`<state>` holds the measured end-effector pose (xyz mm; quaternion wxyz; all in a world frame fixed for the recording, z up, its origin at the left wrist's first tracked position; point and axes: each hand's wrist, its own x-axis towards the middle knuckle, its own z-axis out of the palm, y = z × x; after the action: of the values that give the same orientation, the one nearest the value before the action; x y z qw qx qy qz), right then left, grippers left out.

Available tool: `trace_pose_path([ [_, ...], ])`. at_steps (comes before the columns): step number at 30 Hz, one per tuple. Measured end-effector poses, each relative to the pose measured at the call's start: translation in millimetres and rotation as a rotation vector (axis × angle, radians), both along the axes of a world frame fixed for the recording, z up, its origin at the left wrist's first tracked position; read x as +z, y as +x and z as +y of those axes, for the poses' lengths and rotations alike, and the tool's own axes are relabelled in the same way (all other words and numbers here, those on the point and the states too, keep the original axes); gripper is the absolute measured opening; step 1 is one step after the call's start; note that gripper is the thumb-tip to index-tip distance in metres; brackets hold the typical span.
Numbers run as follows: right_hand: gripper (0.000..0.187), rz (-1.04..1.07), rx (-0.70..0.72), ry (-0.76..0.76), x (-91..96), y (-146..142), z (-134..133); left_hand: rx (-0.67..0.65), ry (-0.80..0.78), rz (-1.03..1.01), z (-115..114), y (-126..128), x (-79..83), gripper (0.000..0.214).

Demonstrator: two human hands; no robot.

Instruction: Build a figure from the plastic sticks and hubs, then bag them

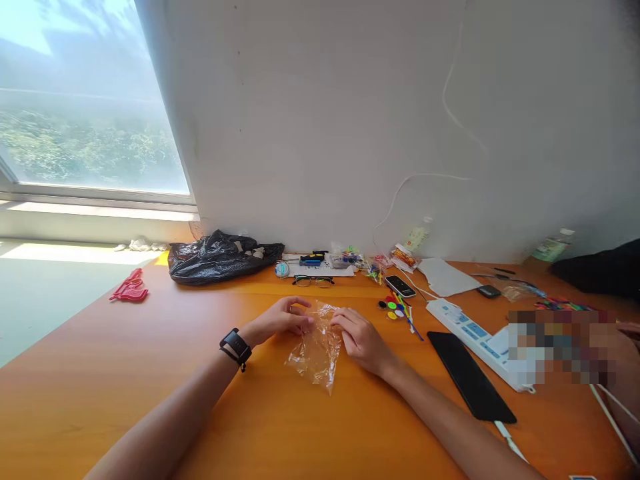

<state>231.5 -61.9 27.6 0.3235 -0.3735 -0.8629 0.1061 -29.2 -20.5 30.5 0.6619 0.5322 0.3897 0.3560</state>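
Observation:
A clear, crinkled plastic bag is between my two hands, just above or on the wooden table; it looks flat, and I make out nothing inside it. The fingers of my left hand, with a black watch at the wrist, pinch the bag's upper left edge. Opposite, my right hand grips the upper right edge with curled fingers. Right of that hand lie small coloured discs and thin coloured sticks.
A white power strip and a black phone on a cable lie at right. Along the wall are a black plastic bag, glasses and a white-screened device. A pink-red plastic item is at left; another person's arm shows at far right.

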Motion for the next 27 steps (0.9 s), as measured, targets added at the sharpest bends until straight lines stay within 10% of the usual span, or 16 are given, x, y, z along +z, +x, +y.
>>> trace_pose_path([
  [5,0.024,0.104,-0.056,-0.156,-2.8,2,-1,0.139,0.261,0.062,-25,10,-19.2,0.051],
  [11,0.095,0.604,-0.139,-0.586,-14.9,-9,-3,0.347,0.241,-0.114,-33,19,-21.4,0.059],
  [18,0.046,0.971,-0.057,-0.826,2.8,-19,-9,0.020,0.131,-0.035,-51,26,5.0,0.044],
  [27,0.035,1.076,-0.070,-0.970,1.2,-9,-8,-0.017,0.232,0.086,-49,21,1.5,0.041],
])
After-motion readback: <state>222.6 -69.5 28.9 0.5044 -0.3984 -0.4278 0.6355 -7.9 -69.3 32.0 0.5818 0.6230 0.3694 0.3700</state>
